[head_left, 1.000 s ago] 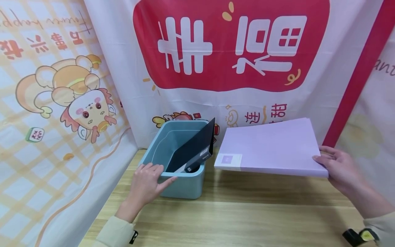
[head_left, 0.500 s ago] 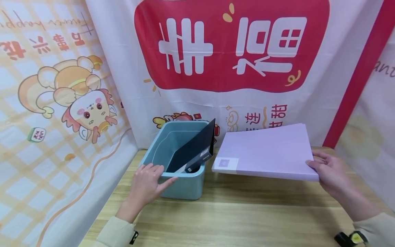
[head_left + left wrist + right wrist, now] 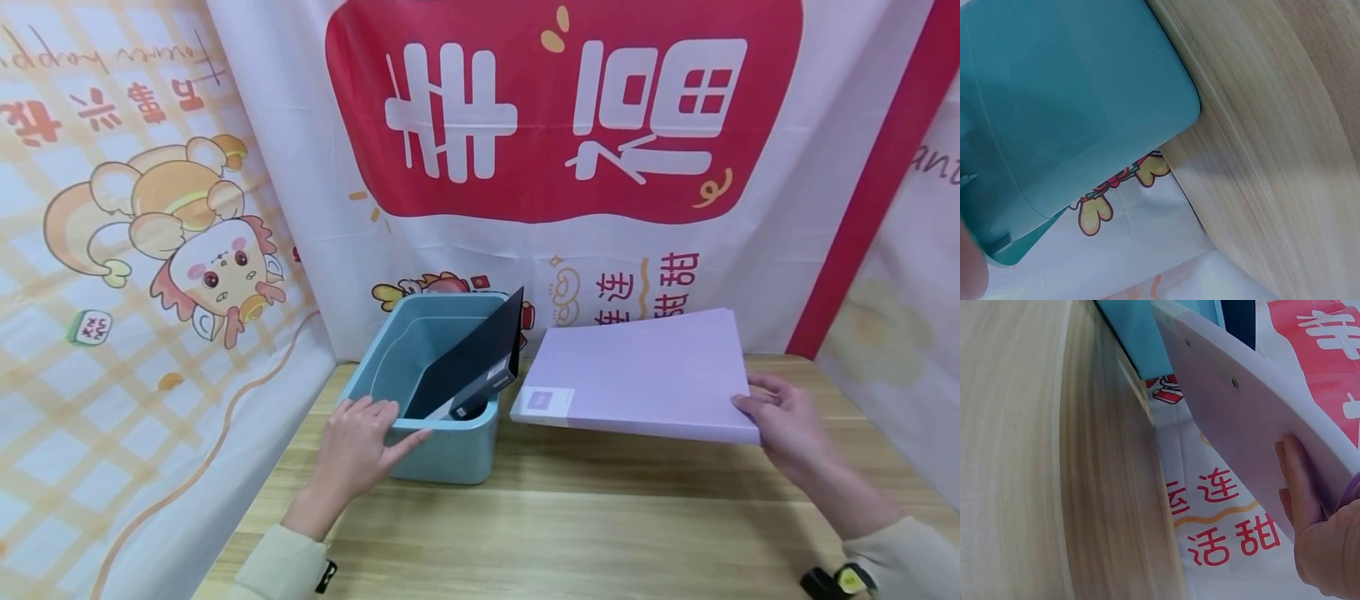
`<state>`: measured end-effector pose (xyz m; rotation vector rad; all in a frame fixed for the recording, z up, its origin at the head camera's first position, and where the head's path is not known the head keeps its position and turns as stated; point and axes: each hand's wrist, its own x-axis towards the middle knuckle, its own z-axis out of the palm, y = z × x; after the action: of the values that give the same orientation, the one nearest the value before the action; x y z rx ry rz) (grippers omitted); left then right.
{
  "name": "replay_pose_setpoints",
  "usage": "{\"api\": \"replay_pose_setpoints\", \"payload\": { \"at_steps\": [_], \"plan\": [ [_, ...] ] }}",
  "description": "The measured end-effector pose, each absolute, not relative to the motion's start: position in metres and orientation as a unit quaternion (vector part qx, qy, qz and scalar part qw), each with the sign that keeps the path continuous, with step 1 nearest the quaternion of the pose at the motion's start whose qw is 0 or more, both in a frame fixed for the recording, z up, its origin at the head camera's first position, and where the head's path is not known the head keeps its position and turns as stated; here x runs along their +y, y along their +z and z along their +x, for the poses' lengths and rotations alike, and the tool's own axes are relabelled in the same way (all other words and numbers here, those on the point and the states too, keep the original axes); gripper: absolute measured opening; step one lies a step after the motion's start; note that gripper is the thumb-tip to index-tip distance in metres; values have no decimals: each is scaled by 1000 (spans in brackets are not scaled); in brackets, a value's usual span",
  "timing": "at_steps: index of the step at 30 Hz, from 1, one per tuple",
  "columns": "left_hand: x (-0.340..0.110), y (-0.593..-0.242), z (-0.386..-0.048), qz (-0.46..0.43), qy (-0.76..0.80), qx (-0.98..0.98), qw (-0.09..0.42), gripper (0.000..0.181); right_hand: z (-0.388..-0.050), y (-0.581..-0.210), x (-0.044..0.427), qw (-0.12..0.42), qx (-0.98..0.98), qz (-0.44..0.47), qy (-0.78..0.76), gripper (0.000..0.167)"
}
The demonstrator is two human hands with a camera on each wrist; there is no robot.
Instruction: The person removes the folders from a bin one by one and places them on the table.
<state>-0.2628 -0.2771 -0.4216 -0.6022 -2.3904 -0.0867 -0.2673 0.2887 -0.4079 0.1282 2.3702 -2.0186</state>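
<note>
Steadying the purple folder [image 3: 637,375], held above the table [image 3: 600,533] just right of the teal bin [image 3: 450,457], calls for a firm pinch: the right hand [image 3: 791,425] grips its right end, thumb on top. The left hand [image 3: 358,442] curls over the bin's near rim, which should brace it; a dark folder [image 3: 472,354] leans inside.

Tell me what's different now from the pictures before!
The flat, rectangular lilac folder moved left, toward the blue-green plastic bin, and appears a bit lower in the head view. The right hand, holding its right end, moved along with it. Nothing was newly grabbed or let go. The left hand stayed on the bin's near rim, and the flat black binder stayed slanted in the bin.
</note>
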Motion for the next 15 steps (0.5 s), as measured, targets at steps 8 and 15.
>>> {"api": "replay_pose_setpoints", "payload": {
  "at_steps": [8, 15],
  "plan": [
    [-277, -421, -264, -231, -33, -915, 330, 57, -269, -411, 285, 19, 764, 43, -643, 66],
    [-277, -421, -263, -232, -37, -914, 332, 57, -272, -413, 282, 17, 760, 48, -648, 66]
  ]
}}
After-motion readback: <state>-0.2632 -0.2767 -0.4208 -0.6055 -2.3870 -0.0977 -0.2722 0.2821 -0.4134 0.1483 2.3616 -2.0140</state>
